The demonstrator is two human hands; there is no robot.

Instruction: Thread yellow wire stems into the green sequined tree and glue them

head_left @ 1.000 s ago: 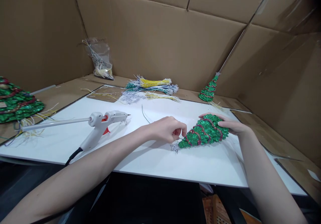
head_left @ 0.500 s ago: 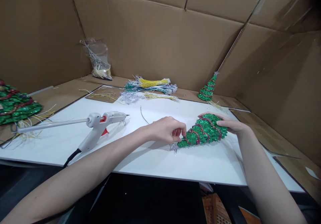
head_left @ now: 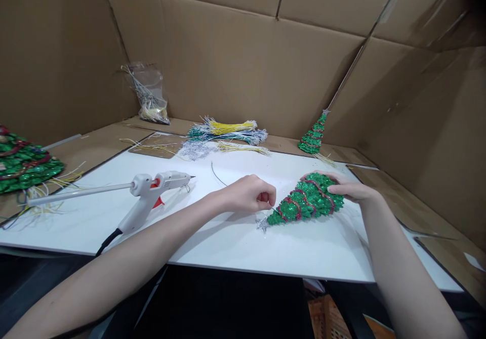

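My right hand (head_left: 351,189) gripped the tree (head_left: 304,200) by its wide end; my left hand (head_left: 250,195) pinched what seemed to be 1 wire (head_left: 218,179), near the star (head_left: 262,224).

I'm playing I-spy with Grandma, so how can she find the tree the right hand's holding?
Start at the white tabletop. Toward its right, the right hand holds a green tree by its wide end. It's the only tree tipped sideways, its silver star pointing left.

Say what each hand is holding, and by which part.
Right hand: green tree, by its wide base end. Left hand: thin dark wire, pinched just short of the tree's narrow end.
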